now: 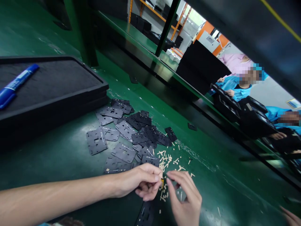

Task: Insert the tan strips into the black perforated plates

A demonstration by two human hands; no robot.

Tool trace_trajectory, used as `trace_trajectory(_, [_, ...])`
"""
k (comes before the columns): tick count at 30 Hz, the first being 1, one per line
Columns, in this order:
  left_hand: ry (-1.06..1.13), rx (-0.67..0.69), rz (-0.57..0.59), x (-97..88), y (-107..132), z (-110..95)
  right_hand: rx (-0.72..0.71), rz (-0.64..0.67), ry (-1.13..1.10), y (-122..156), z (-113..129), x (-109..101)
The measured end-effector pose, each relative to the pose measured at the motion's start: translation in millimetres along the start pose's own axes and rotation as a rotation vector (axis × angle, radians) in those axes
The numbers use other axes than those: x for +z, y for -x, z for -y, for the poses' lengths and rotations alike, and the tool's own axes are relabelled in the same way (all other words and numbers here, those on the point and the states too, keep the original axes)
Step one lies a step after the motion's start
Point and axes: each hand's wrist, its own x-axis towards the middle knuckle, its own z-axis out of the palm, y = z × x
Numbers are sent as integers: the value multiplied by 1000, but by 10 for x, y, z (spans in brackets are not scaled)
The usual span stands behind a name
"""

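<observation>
the left forearm is reaching in low from the side, bent at the wrist, and the left hand point(141, 182) is curling closed, its fingertips point(158, 177) pinching a small amber strip point(162, 184). the right hand point(184, 196) is coming up from below, half closed with its fingers arched, and its fingertips point(169, 179) are hovering just beside the strip; i cannot tell whether they are touching it. thin pale slivers point(167, 161), splintery and rough-cut, are lying scattered right around both hands on a glossy green workbench mat point(58, 169). a loose heap of thin matte black perforated plates point(124, 135), squarish with rectangular cutouts, is overlapping just beyond the hands, and one more black plate point(145, 213) is lying under them. further left, a black foam-lined tray point(54, 84) is sitting on the mat with a blue marker point(17, 84) lying on it. across the bench, a person in a blue smock point(232, 88) is sitting beside stacked black trays point(244, 113), and another person's fingers point(290, 216) are entering at the lower right corner.
</observation>
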Motion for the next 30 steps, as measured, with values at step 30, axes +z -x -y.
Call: trace_trajectory(30, [-1787,174,-590,-55,-1,-116,-273,-1,-10,-366,-240,183])
